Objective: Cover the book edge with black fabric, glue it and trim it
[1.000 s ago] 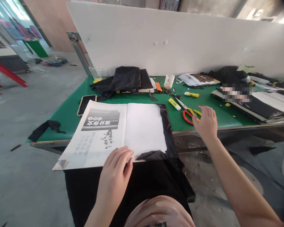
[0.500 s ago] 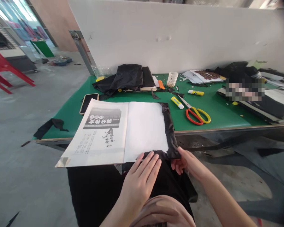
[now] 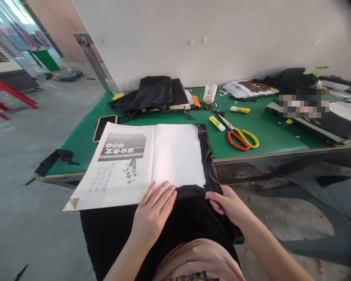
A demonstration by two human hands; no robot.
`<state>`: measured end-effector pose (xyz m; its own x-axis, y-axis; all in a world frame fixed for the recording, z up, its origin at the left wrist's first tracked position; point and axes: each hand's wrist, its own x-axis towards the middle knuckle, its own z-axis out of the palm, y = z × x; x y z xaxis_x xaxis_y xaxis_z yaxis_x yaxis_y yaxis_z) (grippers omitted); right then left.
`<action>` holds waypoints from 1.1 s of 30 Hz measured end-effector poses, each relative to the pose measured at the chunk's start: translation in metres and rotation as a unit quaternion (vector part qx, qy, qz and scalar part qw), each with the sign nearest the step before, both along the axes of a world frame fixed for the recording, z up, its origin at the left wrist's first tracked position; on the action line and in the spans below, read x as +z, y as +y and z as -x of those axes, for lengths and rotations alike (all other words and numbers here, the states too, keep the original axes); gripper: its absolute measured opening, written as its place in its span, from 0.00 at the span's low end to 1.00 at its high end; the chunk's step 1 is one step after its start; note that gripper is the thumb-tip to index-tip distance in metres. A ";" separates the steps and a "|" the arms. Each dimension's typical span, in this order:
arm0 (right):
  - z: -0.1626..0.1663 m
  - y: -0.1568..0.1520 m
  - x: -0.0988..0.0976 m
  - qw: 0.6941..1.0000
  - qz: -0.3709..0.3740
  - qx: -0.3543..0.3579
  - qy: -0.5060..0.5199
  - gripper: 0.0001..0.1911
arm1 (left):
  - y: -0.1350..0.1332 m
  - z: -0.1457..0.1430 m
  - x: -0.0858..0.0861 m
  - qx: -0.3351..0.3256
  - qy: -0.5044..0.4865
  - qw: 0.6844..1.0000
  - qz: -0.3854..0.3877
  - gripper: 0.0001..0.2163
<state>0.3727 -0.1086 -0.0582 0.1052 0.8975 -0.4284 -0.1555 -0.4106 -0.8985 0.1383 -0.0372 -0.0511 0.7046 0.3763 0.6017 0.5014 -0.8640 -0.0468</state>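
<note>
An open book (image 3: 119, 183) lies partly on the green table and partly over my lap, with a printed page on the left and a blank white page (image 3: 177, 156) on the right. Thin black covering sheet (image 3: 207, 154) is folded over the right and lower edges of the blank page. My left hand (image 3: 155, 214) rests flat on the book's lower edge near the spine, fingers stretched out. At the lower right corner, my right hand (image 3: 228, 203) pinches the black sheet between thumb and fingers.
Red-and-yellow scissors (image 3: 242, 139) and two glue sticks (image 3: 217, 123) lie right of the book on the green table (image 3: 269, 146). A phone (image 3: 104, 128) is partly under its left side. Behind are black sheets (image 3: 155, 93), a cup (image 3: 210, 94) and, rightward, a black-covered book (image 3: 324, 125).
My left hand has slid left along the book's lower edge, baring the folded black strip. My right hand has moved slightly left onto the corner fold. The view has shifted a little.
</note>
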 end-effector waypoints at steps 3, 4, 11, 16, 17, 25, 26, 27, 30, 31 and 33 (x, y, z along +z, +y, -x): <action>0.000 -0.001 -0.001 1.000 -0.003 -0.002 0.011 0.13 | 0.000 0.001 0.004 0.017 0.005 1.000 -0.004 0.14; 0.000 -0.001 -0.002 1.000 -0.004 -0.002 0.013 0.13 | 0.000 0.001 0.006 0.021 0.006 1.000 -0.003 0.14; -0.001 -0.001 -0.005 1.000 -0.007 0.006 -0.005 0.15 | -0.005 0.010 0.004 0.061 0.014 0.997 0.033 0.19; -0.007 -0.003 -0.008 0.997 -0.001 0.052 -0.049 0.20 | -0.014 0.017 0.003 0.106 -0.027 0.992 0.059 0.22; -0.010 -0.003 -0.007 0.996 0.002 0.062 -0.071 0.22 | -0.018 0.018 0.004 0.111 -0.047 0.991 0.066 0.21; -0.081 0.008 0.031 0.835 -0.086 -0.189 -0.510 0.21 | -0.045 0.040 0.004 0.125 -0.145 0.979 0.066 0.13; -0.094 0.013 0.037 0.792 -0.094 -0.218 -0.562 0.19 | -0.046 0.043 0.001 0.112 -0.131 0.982 0.080 0.11; -0.107 0.020 0.042 0.753 -0.103 -0.233 -0.606 0.17 | -0.047 0.046 -0.002 0.100 -0.115 0.984 0.097 0.10; -0.146 0.047 0.044 0.664 -0.142 -0.199 -0.707 0.15 | -0.047 0.051 -0.012 0.095 -0.068 0.982 0.146 0.08; -0.157 0.058 0.041 0.648 -0.144 -0.167 -0.729 0.16 | -0.048 0.052 -0.015 0.100 -0.060 0.982 0.151 0.08; -0.173 0.077 0.033 0.640 -0.123 -0.093 -0.753 0.19 | -0.048 0.052 -0.020 0.115 -0.052 0.982 0.144 0.08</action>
